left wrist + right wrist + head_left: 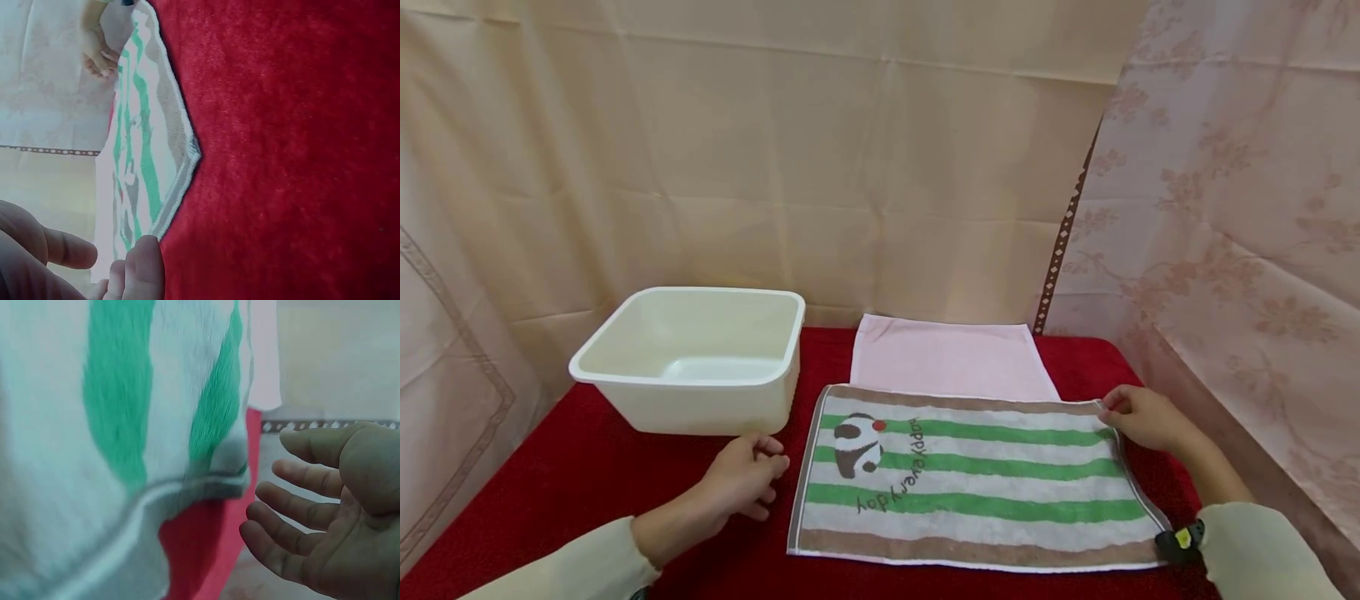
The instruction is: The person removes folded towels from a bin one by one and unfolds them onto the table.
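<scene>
A striped towel [985,475] in green, white and brown, with a panda and lettering at its left end, lies spread flat on the red cloth. My right hand [1146,417] is at its far right corner. In the right wrist view the right thumb and fingers [306,506] are spread apart beside that corner, with nothing between them. The towel's right edge is slightly raised and wavy. My left hand [741,479] hovers left of the towel, fingers loosely bent and holding nothing. In the left wrist view its fingertips [145,262] overlap the towel's near left edge.
A cream plastic basin [700,408] stands at the back left, just beyond my left hand. Behind the striped towel lies a pink towel [951,358], its near part covered. Beige curtains [820,167] hang behind the red-covered table [572,475], with patterned cloth [1247,250] on the right.
</scene>
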Available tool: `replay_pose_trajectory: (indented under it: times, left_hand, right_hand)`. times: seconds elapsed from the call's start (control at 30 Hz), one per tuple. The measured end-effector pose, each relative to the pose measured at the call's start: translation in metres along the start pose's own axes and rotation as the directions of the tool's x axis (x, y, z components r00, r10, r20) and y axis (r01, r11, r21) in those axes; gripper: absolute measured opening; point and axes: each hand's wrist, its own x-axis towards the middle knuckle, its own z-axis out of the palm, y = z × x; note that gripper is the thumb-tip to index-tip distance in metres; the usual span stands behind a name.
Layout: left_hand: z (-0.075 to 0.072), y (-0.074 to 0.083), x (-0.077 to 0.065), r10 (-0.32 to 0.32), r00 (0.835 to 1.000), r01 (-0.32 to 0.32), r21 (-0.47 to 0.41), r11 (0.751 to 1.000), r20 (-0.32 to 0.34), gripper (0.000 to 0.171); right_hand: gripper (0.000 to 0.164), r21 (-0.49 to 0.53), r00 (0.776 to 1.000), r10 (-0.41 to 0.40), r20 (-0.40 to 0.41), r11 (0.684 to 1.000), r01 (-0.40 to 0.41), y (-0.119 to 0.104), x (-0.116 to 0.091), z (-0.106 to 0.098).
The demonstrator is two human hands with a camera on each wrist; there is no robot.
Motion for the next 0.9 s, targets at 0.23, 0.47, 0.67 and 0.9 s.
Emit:
replay_pose_trajectory:
  times: [0.23, 0.47, 0.67, 0.9]
  left_hand:
    - [0.016, 0.008, 0.0, 0.082, 0.997, -0.082, 0.007, 0.997, -0.001, 0.017]
    - [0.023, 0.01, 0.001, 0.11, 0.994, -0.111, 0.031, 0.993, 0.028, 0.015]
    - [0.016, 0.001, 0.002, 0.048, 0.997, -0.049, 0.009, 0.999, 0.052, 0.02]
    - [0.017, -0.007, 0.002, 0.018, 0.993, -0.012, -0.055, 0.998, 0.113, 0.029]
  right_hand:
    - [0.05, -0.029, 1.0, 0.03, 0.006, 0.999, -0.03, -0.031, -0.011, 0.01]
    - [0.06, -0.112, 0.999, 0.039, -0.014, 0.993, -0.04, -0.023, -0.027, 0.021]
    - [0.057, -0.06, 0.996, 0.079, 0.033, 0.995, -0.077, -0.006, -0.052, 0.025]
    - [0.057, 0.083, 0.982, 0.151, 0.111, 0.984, -0.16, 0.003, -0.079, 0.03]
